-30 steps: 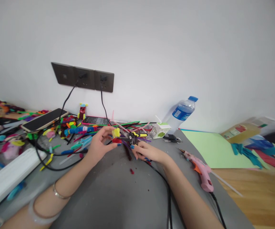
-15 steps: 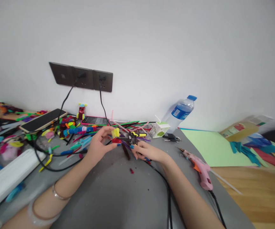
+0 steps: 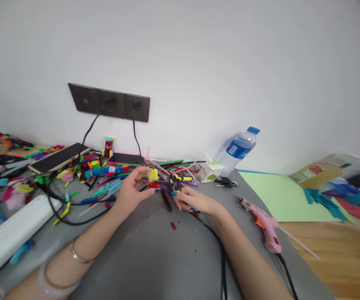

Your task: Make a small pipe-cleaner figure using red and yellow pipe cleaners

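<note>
My left hand (image 3: pixel 133 186) pinches a small yellow and red pipe-cleaner piece (image 3: pixel 152 175) between thumb and fingers, the yellow part on top. From the right, my right hand (image 3: pixel 195 200) is wrapped around a pair of black and yellow pliers (image 3: pixel 174 181). Their jaws point left and reach the piece; whether they grip it is too small to tell. Below the pliers lies a dark brown strip (image 3: pixel 166 203), and a red scrap (image 3: pixel 173 225) rests on the grey table nearer to me.
Loose pipe cleaners (image 3: pixel 108 189), cables and a phone (image 3: pixel 59 158) crowd the left. A pink-edged phone (image 3: pixel 126 158) lies near the wall. At right are a small carton (image 3: pixel 210 172), a leaning water bottle (image 3: pixel 239 149), keys (image 3: pixel 226 182) and a pink glue gun (image 3: pixel 265 225).
The pink-edged phone's screen has gone from lit to dark. The whole view has shifted slightly; both hands keep nearly the same pose around the piece and the pliers.
</note>
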Motion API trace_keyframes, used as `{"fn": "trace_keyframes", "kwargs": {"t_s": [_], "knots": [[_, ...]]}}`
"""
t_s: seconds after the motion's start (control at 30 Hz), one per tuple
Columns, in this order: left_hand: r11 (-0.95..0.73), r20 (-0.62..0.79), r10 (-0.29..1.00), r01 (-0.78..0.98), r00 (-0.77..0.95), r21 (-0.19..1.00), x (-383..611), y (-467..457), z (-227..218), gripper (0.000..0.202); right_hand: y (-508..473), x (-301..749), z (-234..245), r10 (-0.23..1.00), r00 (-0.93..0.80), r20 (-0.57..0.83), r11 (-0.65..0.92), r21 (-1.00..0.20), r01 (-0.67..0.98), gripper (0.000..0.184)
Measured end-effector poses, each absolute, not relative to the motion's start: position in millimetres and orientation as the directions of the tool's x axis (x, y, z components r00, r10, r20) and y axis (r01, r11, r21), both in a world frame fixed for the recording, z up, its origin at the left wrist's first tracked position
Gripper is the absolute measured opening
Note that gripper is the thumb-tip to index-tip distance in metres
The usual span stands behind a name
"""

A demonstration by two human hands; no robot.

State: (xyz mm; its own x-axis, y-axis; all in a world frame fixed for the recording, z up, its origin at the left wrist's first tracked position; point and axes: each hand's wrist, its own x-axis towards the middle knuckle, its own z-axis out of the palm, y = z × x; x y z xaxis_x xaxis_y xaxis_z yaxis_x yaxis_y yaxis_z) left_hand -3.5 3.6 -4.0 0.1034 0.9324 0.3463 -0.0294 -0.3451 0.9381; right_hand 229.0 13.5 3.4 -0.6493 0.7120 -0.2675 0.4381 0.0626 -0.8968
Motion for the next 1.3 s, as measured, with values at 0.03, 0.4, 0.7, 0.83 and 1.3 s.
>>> {"fn": "trace_keyframes", "kwargs": {"t_s": [0.03, 0.4, 0.7, 0.83, 1.3], "knots": [[-0.346, 0.347, 0.932, -0.029, 0.103, 0.938, -3.3, 3.5, -3.6, 0.044, 13.5, 229.0, 3.3, 0.712, -0.649, -0.269, 0.059, -0.898, 0.437, 0.057], [-0.335, 0.339, 0.935, -0.053, 0.101, 0.941, -3.1, 3.6, -5.3, 0.045, 14.0, 228.8, 3.0, 0.709, -0.654, -0.265, 0.060, -0.901, 0.431, 0.058], [-0.346, 0.350, 0.931, -0.056, 0.101, 0.937, -3.3, 4.6, -7.3, 0.045, 14.0, 229.3, 2.7, 0.711, -0.649, -0.271, 0.044, -0.904, 0.426, 0.055], [-0.343, 0.347, 0.932, -0.055, 0.106, 0.938, -3.0, 4.7, -7.0, 0.045, 14.7, 229.9, 1.6, 0.702, -0.658, -0.271, 0.046, -0.906, 0.422, 0.057], [-0.334, 0.335, 0.938, -0.022, 0.090, 0.942, -3.1, 5.1, -7.9, 0.046, 15.1, 230.2, 0.6, 0.699, -0.665, -0.261, 0.054, -0.909, 0.413, 0.059]]}}
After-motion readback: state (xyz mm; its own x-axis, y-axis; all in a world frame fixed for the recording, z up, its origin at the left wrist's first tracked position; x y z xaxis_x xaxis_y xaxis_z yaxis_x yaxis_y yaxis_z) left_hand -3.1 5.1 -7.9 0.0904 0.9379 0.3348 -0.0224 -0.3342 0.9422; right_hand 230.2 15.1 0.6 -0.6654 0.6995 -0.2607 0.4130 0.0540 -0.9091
